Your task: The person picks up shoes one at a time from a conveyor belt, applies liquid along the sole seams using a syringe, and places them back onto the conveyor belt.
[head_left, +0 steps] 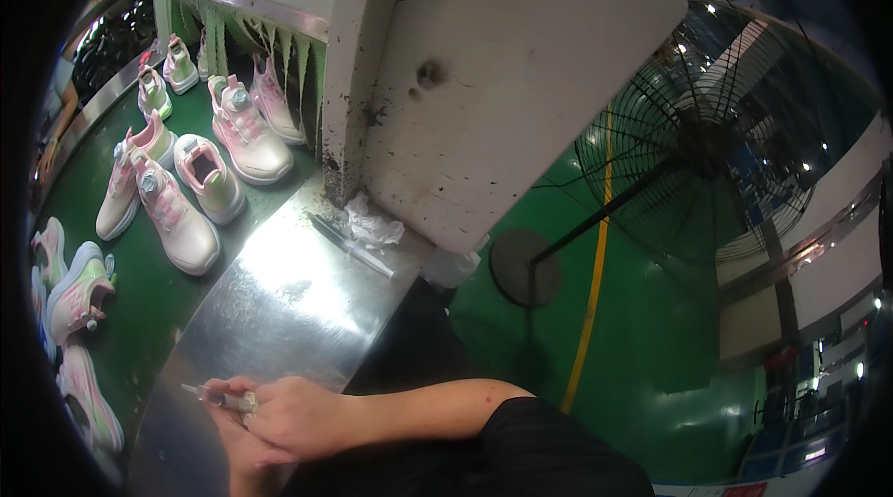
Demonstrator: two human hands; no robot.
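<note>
Shoes: pink-and-white and green-and-white sneakers [166, 209] lie scattered on a green conveyor belt [149, 297] at the far left; some stand upright, some tip on their sides, and more sit further back under the machine's fringe curtain.
Metal shelf: a shiny steel plate [279, 297] runs beside the belt, from the machine down toward the lower edge.
Left hand: the left hand [237, 446] lies low on the shelf, mostly hidden under the other hand; how far it is open cannot be told, nor whether it grips anything.
Syringe: a thin clear syringe-like tube [219, 396] lies along the shelf, just left of the knuckles, its tip pointing left and its rear end under the fingers.
Right hand: the right hand [298, 418] rests over the left one, fingers curled and closed around the tube's rear end; its forearm crosses in from the right, level with the shelf, in a black sleeve [558, 450].
Pen and rag: a dark pen-like tool [349, 244] and a crumpled white rag [372, 223] lie at the machine's foot.
Machine: a large grey-white housing [502, 79] stands above the shelf.
Fan: a black floor fan [698, 148] stands on the green floor [642, 348] at the right, past a yellow line [588, 311].
</note>
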